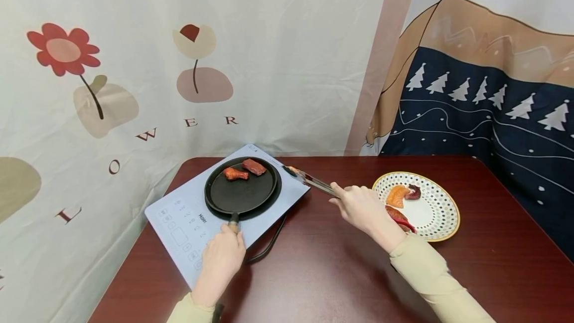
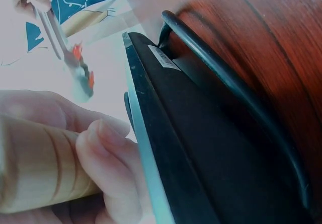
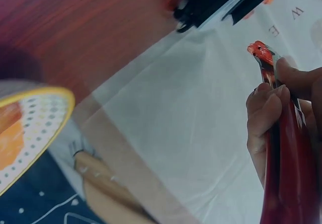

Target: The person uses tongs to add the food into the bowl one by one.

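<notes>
My left hand (image 1: 224, 253) grips the wooden handle (image 2: 45, 163) of a round black frying pan (image 1: 239, 196), its fingers curled around the wood. In the pan lie a reddish-brown drumstick (image 1: 235, 174) and a dark red piece of meat (image 1: 254, 166). To the pan's right, my right hand (image 1: 360, 208) holds metal tongs (image 1: 319, 184) with their tips pointing left toward it. Between the tong tips is a small orange-red food piece (image 3: 258, 49); its kind cannot be told. In the head view it is just off the cooktop's right corner.
Under the pan is a pale flat induction cooktop (image 1: 168, 223), its black cord (image 1: 269, 245) looping on the dark red table (image 1: 314, 273). A dotted plate (image 1: 441, 213) at the right bears an orange curved piece (image 1: 396, 196), a dark red piece (image 1: 413, 192) and other reddish food. A printed curtain (image 1: 291, 64) hangs behind.
</notes>
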`<state>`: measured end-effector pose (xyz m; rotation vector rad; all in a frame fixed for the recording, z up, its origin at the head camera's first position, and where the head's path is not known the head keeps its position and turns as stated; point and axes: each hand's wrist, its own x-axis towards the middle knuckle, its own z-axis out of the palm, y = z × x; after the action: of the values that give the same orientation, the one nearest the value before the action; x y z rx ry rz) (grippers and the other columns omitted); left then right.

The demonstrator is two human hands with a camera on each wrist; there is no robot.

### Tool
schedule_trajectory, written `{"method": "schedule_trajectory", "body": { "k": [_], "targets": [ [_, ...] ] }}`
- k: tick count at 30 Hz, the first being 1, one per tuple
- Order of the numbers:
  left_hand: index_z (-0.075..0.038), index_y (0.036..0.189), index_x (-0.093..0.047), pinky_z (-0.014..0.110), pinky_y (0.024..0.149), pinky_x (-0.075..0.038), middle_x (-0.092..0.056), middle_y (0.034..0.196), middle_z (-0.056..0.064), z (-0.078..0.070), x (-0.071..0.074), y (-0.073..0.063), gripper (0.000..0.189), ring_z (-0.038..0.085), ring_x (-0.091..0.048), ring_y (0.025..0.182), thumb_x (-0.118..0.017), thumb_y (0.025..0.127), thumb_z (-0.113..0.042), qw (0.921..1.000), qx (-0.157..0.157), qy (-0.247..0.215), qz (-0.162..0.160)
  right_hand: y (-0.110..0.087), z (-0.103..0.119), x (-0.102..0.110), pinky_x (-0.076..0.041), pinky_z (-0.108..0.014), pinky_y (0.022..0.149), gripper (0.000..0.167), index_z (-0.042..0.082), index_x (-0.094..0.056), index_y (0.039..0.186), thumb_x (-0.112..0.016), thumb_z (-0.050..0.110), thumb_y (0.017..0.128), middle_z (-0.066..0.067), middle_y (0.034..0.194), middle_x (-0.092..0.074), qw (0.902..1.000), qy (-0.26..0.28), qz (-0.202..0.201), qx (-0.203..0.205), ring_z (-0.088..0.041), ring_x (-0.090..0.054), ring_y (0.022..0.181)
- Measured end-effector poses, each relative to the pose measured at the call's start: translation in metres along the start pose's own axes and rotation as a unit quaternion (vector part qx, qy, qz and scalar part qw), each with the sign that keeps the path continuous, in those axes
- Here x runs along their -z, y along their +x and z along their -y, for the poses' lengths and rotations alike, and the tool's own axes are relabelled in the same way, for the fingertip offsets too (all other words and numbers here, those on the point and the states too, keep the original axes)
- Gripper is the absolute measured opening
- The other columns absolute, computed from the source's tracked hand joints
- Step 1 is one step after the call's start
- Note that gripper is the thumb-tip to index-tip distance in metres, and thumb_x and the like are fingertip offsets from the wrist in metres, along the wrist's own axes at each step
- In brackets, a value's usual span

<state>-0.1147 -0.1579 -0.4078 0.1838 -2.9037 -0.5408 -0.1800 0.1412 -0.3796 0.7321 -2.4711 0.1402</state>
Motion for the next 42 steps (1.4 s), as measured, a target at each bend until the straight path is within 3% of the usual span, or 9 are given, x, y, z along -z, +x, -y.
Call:
{"method": "schedule_trajectory", "body": {
  "k": [10,22,26,33,38,42],
  "targets": [
    [0.006,0.083,-0.045,0.045,0.047,-0.044,-0.055,0.063,0.022,0.0,0.001,0.0,0.028,0.039,-0.059,0.056,-0.052,0.092,-0.019,1.0,0.002,0.0,0.005,0.031,0.025,-0.017,-0.041,-0.037,0.04,0.024,0.013,-0.056,0.095,-0.071,0.027,0.084,-0.005,0.057,-0.056,0.9997,0.0,-0.005,0.024,-0.027,-0.055,0.045],
    [0.007,0.082,-0.045,0.045,0.046,-0.043,-0.054,0.062,0.021,0.002,0.0,-0.001,0.028,0.038,-0.058,0.054,-0.053,0.092,-0.019,1.0,-0.002,-0.001,0.0,0.066,0.063,-0.038,-0.049,-0.037,0.048,0.019,0.013,-0.062,0.097,-0.068,0.027,0.087,-0.005,0.067,-0.066,0.9967,-0.003,0.064,0.05,-0.026,-0.062,0.054],
    [0.006,0.082,-0.045,0.044,0.046,-0.043,-0.054,0.061,0.021,0.002,-0.001,0.0,0.028,0.037,-0.058,0.053,-0.053,0.091,-0.019,1.0,-0.002,0.0,0.0,0.074,0.076,-0.042,-0.049,-0.034,0.048,0.019,0.014,-0.062,0.1,-0.066,0.029,0.088,-0.002,0.067,-0.066,0.9945,-0.023,0.085,0.056,-0.021,-0.062,0.056],
    [0.006,0.082,-0.045,0.044,0.045,-0.043,-0.054,0.061,0.021,0.001,-0.001,0.0,0.028,0.037,-0.058,0.053,-0.053,0.091,-0.019,1.0,-0.003,0.003,-0.001,0.087,0.098,-0.047,-0.047,-0.029,0.046,0.028,0.016,-0.064,0.117,-0.059,0.029,0.093,0.001,0.076,-0.068,0.9878,-0.088,0.101,0.079,-0.016,-0.064,0.06],
    [0.006,0.082,-0.045,0.044,0.045,-0.043,-0.054,0.061,0.02,0.001,-0.001,0.0,0.028,0.036,-0.058,0.052,-0.053,0.091,-0.019,1.0,0.0,0.003,0.0,0.094,0.113,-0.051,-0.046,-0.026,0.045,0.029,0.018,-0.064,0.122,-0.052,0.018,0.096,0.004,0.076,-0.068,0.9844,-0.126,0.079,0.093,-0.012,-0.06,0.056],
    [0.006,0.082,-0.045,0.044,0.045,-0.043,-0.055,0.061,0.021,0.0,-0.001,0.001,0.028,0.037,-0.058,0.052,-0.053,0.091,-0.02,1.0,0.003,0.002,0.002,0.099,0.122,-0.055,-0.048,-0.027,0.045,0.028,0.018,-0.065,0.12,-0.05,0.018,0.096,0.005,0.074,-0.069,0.9843,-0.137,0.065,0.091,-0.011,-0.062,0.058]
  ]
}}
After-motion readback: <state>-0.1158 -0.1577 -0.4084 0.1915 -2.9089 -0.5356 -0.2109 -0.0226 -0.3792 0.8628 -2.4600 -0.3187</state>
